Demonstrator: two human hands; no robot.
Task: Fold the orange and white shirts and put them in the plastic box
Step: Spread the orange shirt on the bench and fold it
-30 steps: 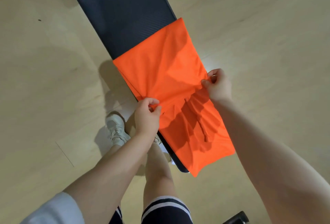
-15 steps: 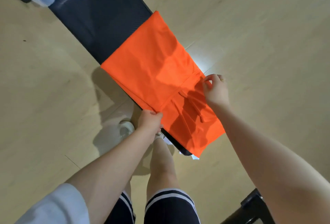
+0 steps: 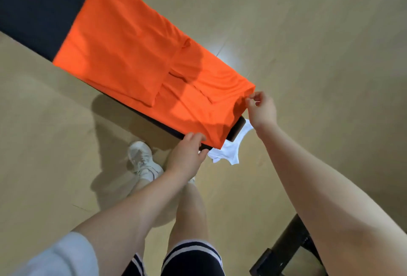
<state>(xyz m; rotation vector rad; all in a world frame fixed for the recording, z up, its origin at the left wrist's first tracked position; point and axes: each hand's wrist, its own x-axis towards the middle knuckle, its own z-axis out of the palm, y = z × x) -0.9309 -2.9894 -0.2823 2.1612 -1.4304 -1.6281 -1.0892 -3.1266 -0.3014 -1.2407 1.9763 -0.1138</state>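
Head camera is looking down at a long dark bench (image 3: 37, 11) that is standing on a pale wooden floor (image 3: 308, 33). An orange shirt (image 3: 123, 51) is lying flat along the bench and is covering its near end, with one side already folded over the middle. The right hand (image 3: 263, 108) is pinching the near right corner of the orange shirt between thumb and forefinger, at the right edge of the bench. The left hand (image 3: 187, 154) is gripping the near left corner of the same shirt, at the near end of the bench, with the fingers curled over the cloth. A white shirt (image 3: 231, 150) is hanging below the near end of the bench, partly hidden under the orange one. A white shoe (image 3: 143, 159) is standing on the floor just beside the bench. A black frame (image 3: 284, 251) is showing at the lower right.
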